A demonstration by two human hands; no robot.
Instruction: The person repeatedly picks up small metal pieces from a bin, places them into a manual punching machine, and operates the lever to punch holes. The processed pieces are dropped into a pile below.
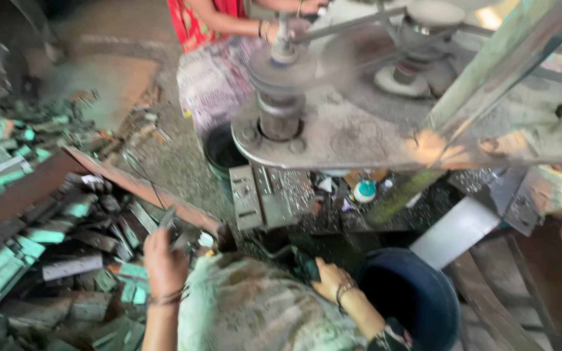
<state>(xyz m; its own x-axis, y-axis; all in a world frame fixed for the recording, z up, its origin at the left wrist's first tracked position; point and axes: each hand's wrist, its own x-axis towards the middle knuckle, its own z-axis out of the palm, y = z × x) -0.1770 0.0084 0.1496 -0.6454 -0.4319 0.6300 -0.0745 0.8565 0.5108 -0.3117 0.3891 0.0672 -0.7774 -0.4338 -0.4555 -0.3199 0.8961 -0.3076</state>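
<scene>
My left hand [164, 260] reaches up over a pile of flat metal strips [53, 253] and is closed on a thin grey metal piece [169, 218]. My right hand [330, 278] rests low beside my knee, its fingers curled on a dark object I cannot make out, next to the rim of a dark blue bucket [417, 299]. My lap, in pale patterned cloth [255, 312], fills the bottom centre.
A grey metal press machine [359, 130] with a spindle and pulley stands ahead. Another person in red and patterned cloth [213, 65] sits behind it. A rusty tray edge [138, 185] borders the strips. A small black bucket [222, 153] sits under the machine.
</scene>
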